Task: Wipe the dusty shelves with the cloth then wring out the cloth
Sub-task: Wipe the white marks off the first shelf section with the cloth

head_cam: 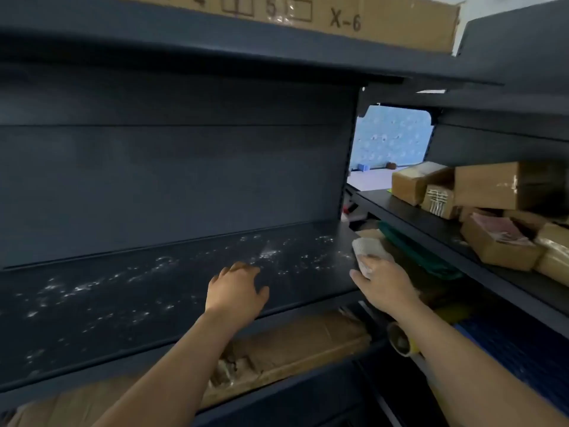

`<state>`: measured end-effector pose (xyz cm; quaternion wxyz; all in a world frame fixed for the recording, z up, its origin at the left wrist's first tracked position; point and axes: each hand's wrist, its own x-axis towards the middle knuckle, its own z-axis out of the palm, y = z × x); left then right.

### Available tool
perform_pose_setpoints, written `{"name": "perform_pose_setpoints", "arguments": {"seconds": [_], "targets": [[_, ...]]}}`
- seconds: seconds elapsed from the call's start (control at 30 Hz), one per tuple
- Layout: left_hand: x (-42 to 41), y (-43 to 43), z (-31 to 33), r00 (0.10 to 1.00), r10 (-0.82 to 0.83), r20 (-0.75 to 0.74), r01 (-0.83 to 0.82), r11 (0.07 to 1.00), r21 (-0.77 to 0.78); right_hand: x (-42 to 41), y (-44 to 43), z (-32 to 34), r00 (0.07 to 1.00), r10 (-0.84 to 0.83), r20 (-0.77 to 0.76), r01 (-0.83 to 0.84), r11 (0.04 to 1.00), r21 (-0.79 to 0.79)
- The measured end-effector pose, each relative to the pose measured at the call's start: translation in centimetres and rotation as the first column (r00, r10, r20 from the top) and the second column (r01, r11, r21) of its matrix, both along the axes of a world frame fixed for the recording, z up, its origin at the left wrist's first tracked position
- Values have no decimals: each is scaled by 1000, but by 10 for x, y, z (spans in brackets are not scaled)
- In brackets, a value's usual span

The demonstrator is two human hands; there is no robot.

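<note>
Dusty shelf (123,303), left hand (235,292) flat, right hand (381,288) gripping cloth (368,251)

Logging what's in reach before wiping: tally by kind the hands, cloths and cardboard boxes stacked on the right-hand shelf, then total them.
Hands: 2, the left hand and the right hand
Cloths: 1, the cloth in the right hand
Cardboard boxes on the right-hand shelf: at least 5 show, first box; more run out of view
Total: 8

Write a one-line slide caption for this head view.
Right hand holds cloth at dusty shelf edge; left hand rests on it.
</note>
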<state>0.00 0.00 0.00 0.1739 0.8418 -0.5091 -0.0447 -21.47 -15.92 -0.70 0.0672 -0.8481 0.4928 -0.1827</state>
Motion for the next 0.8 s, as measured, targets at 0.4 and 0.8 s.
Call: {"name": "perform_pose_setpoints", "arguments": {"seconds": [0.4, 0.8], "targets": [[-1, -82, -43, 995, 94, 33, -99, 969, 227, 1, -115, -46, 999, 1, -38, 10, 960, 281], [9, -81, -52, 995, 79, 68, -91, 973, 210, 81, -73, -65, 900, 351, 259, -394, 909, 135]]}}
